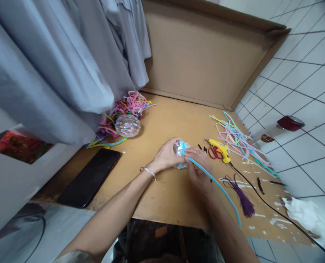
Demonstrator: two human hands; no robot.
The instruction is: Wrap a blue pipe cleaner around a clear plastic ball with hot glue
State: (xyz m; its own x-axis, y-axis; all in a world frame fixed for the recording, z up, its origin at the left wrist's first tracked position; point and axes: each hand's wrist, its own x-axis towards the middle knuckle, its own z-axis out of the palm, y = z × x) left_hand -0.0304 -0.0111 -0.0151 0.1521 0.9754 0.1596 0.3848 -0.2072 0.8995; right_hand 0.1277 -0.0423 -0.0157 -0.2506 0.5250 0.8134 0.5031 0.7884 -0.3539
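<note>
My left hand (167, 155) is wrapped round the left side of a clear, faceted ball (178, 148) just above the table's middle. A light blue pipe cleaner (218, 183) is bound about that ball, and its long loose end curves down to the right over my right forearm. At the ball's right side, the fingers of my right hand (199, 166) pinch the blue pipe cleaner against it. The ball's lower part is mostly hidden by my fingers. A second clear ball (127, 125) with coloured bits sits farther back on the left.
Tangled pipe cleaners (135, 104) lie behind the second ball; more (237, 140) lie at right. A black phone (92, 177) rests on the left. Right of my hands are a yellow glue gun (219, 149), red scissors (215, 152), purple cord (243, 201), tissue (305, 215) and a bottle (274, 132).
</note>
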